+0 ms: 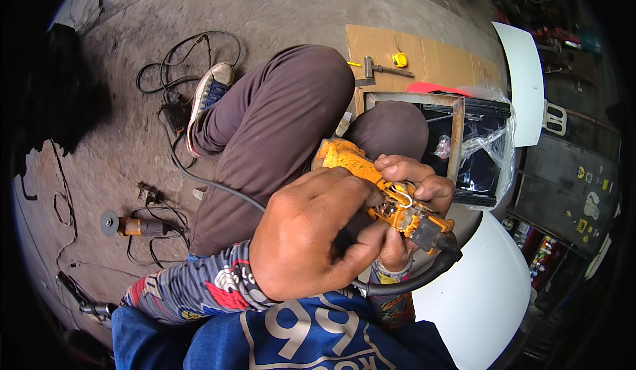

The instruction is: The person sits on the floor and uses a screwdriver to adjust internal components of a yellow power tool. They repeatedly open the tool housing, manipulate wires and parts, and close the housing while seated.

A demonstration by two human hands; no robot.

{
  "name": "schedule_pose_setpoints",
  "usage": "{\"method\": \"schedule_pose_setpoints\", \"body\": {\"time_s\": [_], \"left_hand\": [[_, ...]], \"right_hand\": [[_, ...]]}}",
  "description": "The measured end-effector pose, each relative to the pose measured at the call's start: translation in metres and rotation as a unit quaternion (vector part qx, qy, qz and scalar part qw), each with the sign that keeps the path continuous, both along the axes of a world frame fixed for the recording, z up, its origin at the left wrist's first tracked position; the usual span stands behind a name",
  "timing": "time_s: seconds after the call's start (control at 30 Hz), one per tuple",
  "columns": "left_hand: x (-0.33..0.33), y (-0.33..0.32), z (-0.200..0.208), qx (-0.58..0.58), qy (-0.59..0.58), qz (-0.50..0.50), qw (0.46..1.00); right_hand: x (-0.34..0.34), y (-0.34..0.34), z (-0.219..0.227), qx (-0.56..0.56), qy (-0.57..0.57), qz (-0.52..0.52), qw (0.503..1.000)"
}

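I hold an orange power tool (pixel 344 157) with its casing open, so small wires and inner parts (pixel 404 208) show near its rear end. My left hand (pixel 308 234) closes over the tool's middle from above, fingers pinching near the exposed parts. From underneath and behind, my right hand (pixel 411 181) grips the tool, fingers curled around its rear end. A thick black cable (pixel 424 274) leaves the tool's rear and loops below my hands. My bent knees in brown trousers (pixel 278 118) lie under the tool.
An angle grinder (pixel 129 225) and black cables (pixel 179 58) lie on the concrete floor at left. A cardboard sheet (pixel 430 55) carries a hammer (pixel 377 70) and a yellow tape measure (pixel 399 59). A metal frame (pixel 457 128) with plastic wrap stands at right, beside white panels (pixel 483 290).
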State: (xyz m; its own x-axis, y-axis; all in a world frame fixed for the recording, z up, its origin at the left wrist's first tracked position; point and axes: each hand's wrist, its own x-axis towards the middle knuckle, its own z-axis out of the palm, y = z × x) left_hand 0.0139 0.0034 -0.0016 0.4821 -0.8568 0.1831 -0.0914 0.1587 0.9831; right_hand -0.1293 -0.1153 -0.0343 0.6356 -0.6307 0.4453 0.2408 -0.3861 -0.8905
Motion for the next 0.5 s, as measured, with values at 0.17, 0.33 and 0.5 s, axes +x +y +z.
{"method": "schedule_pose_setpoints", "body": {"time_s": [0.17,0.33,0.5], "left_hand": [[-0.0078,-0.001,0.0007,0.013,0.047,0.011,0.999],[-0.0091,0.0009,-0.0003,0.014,0.06,0.018,0.998],[-0.0076,0.0067,0.0004,0.042,0.143,-0.005,0.989]], "right_hand": [[-0.0009,0.0014,-0.0015,-0.022,0.011,-0.016,1.0],[0.0006,0.0055,-0.0016,-0.034,0.004,-0.029,0.999],[-0.0001,0.0077,0.0004,-0.031,0.014,-0.031,0.999]]}}
